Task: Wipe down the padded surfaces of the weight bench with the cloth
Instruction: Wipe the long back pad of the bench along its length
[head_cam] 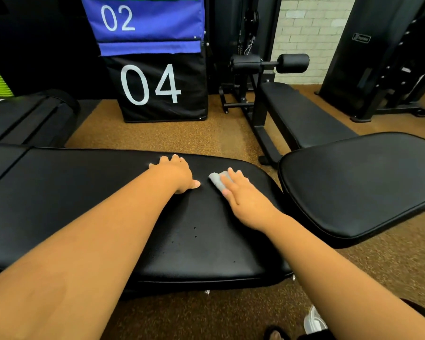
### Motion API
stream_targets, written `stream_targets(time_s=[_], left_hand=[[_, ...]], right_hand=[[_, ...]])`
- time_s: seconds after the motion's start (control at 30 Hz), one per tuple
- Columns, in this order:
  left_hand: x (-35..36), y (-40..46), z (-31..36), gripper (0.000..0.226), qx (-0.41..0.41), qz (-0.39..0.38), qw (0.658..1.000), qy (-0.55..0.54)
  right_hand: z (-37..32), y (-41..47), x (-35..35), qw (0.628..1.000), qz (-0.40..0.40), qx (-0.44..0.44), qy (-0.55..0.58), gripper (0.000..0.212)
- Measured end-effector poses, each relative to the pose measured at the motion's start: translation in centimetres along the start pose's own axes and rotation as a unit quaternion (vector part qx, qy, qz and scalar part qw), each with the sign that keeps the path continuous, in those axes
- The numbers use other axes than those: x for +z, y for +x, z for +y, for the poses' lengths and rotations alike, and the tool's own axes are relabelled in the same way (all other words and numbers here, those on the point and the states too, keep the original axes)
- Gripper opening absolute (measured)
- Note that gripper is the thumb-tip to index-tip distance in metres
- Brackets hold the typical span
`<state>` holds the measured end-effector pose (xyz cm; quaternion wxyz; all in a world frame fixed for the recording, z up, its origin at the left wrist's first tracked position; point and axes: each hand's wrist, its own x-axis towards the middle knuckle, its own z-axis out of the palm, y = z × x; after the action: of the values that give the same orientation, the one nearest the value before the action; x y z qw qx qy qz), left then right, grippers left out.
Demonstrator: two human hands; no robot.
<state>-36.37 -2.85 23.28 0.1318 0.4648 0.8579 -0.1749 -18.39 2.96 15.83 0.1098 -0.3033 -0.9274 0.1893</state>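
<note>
Your right hand [241, 192] has flat fingers pressing the cloth [217, 180] down, just right of your left hand [176, 174], which rests flat and empty. The bench pad [84, 192] runs long toward your left, so sweep that way.

- Speckled brown floor [172, 133] runs across the middle and bottom of the frame.
- White brick wall [312, 33] at upper right.
- Stacked soft boxes at upper centre: a black box [162, 89] marked 04, a blue box [142, 23] marked 02 on top of it.
- A second black bench [302, 114] with roller pads [292, 63] at centre right.
- Black machine frame [383, 57] at far upper right.
- Black mats [22, 119] at left.
</note>
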Motion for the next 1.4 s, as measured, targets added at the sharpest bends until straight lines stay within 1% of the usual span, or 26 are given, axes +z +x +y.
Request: stream_targets(time_s=[0.03, 0.07, 0.13, 0.17, 0.2, 0.23, 0.27, 0.33, 0.4, 0.43, 0.47, 0.53, 0.6, 0.67, 0.7, 0.77, 0.9, 0.97, 1.03, 1.1, 1.17, 1.23, 1.33, 1.4], left_hand=[[-0.1, -0.4, 0.0, 0.090, 0.000, 0.007, 1.000, -0.011], [-0.1, -0.8, 0.0, 0.089, 0.000, 0.014, 1.000, -0.019], [-0.1, -1.6, -0.2, 0.085, 0.005, 0.036, 0.999, -0.035], [-0.1, -1.9, -0.3, 0.084, 0.010, 0.054, 0.998, -0.042], [0.0, -2.3, -0.3, 0.082, 0.017, 0.077, 0.996, -0.044], [0.1, -2.9, -0.4, 0.082, 0.025, 0.104, 0.993, -0.045], [0.3, -3.8, -0.4, 0.080, 0.033, 0.136, 0.989, -0.050], [0.9, -6.0, -0.6, 0.072, 0.047, 0.188, 0.978, -0.076], [2.4, -8.6, -0.8, 0.065, 0.053, 0.208, 0.972, -0.092], [3.4, -9.8, -0.9, 0.063, 0.054, 0.209, 0.972, -0.091], [4.3, -10.9, -0.9, 0.061, 0.056, 0.206, 0.973, -0.087], [6.0, -12.3, -0.7, 0.059, 0.058, 0.197, 0.976, -0.075], [7.3, -12.7, -0.4, 0.058, 0.057, 0.205, 0.975, -0.072], [8.2, -12.7, -0.1, 0.059, 0.057, 0.222, 0.971, -0.074], [8.6, -12.8, 0.1, 0.060, 0.059, 0.229, 0.969, -0.075], [9.2, -12.8, 0.3, 0.061, 0.063, 0.243, 0.965, -0.072], [9.6, -12.9, 0.2, 0.056, 0.062, 0.270, 0.958, -0.070], [9.7, -13.0, 0.2, 0.056, 0.069, 0.275, 0.956, -0.070], [9.9, -13.0, 0.3, 0.057, 0.073, 0.277, 0.956, -0.068], [9.9, -13.0, 0.3, 0.057, 0.069, 0.281, 0.954, -0.072], [10.0, -13.0, 0.4, 0.057, 0.065, 0.286, 0.953, -0.076], [10.1, -12.9, 0.4, 0.056, 0.065, 0.288, 0.952, -0.078], [10.1, -12.8, 0.5, 0.053, 0.069, 0.295, 0.949, -0.084], [10.1, -12.8, 0.5, 0.053, 0.071, 0.295, 0.950, -0.080]], right_hand=[[0.8, -0.1, -0.3, 1.000, 0.006, 0.007, -0.006, 0.042], [1.9, 0.1, -0.6, 0.999, 0.014, 0.033, -0.015, 0.040], [3.6, 0.5, -1.1, 0.992, 0.029, 0.120, -0.033, 0.037], [3.9, 0.5, -1.1, 0.987, 0.039, 0.151, -0.045, 0.037], [3.5, 0.5, -0.9, 0.984, 0.054, 0.162, -0.053, 0.036], [2.5, 0.2, -0.7, 0.985, 0.066, 0.150, -0.061, 0.035], [1.3, -0.5, -0.3, 0.989, 0.067, 0.116, -0.058, 0.035], [-1.0, -2.7, 0.5, 0.998, 0.052, 0.026, -0.006, 0.033], [-2.0, -5.3, 0.5, 0.997, 0.048, -0.046, 0.039, 0.035], [-1.7, -6.1, 0.2, 0.997, 0.039, -0.049, 0.049, 0.038], [-0.9, -6.4, -0.2, 0.997, 0.033, -0.032, 0.056, 0.042], [1.4, -6.1, -0.7, 0.998, 0.028, 0.028, 0.058, 0.043], [3.0, -5.4, -1.2, 0.993, 0.035, 0.094, 0.055, 0.042], [3.3, -4.8, -1.1, 0.990, 0.046, 0.124, 0.043, 0.039], [2.9, -4.8, -0.8, 0.991, 0.053, 0.120, 0.030, 0.038], [1.3, -5.5, 0.1, 0.995, 0.059, 0.084, 0.005, 0.037], [-1.5, -8.4, 0.9, 1.000, 0.024, 0.006, 0.012, 0.048], [-0.9, -9.1, 0.3, 1.000, 0.013, -0.003, 0.001, 0.049], [0.8, -9.1, -0.3, 0.999, 0.021, 0.043, -0.010, 0.047], [2.1, -8.6, -0.8, 0.993, 0.036, 0.113, -0.020, 0.042], [1.7, -8.0, -0.5, 0.987, 0.053, 0.150, -0.028, 0.040], [-0.4, -7.8, 0.4, 0.988, 0.066, 0.135, -0.040, 0.041], [-4.5, -9.1, 1.5, 0.997, 0.060, 0.046, -0.023, 0.045], [-5.5, -10.7, 1.5, 0.999, 0.042, 0.006, -0.008, 0.046]])
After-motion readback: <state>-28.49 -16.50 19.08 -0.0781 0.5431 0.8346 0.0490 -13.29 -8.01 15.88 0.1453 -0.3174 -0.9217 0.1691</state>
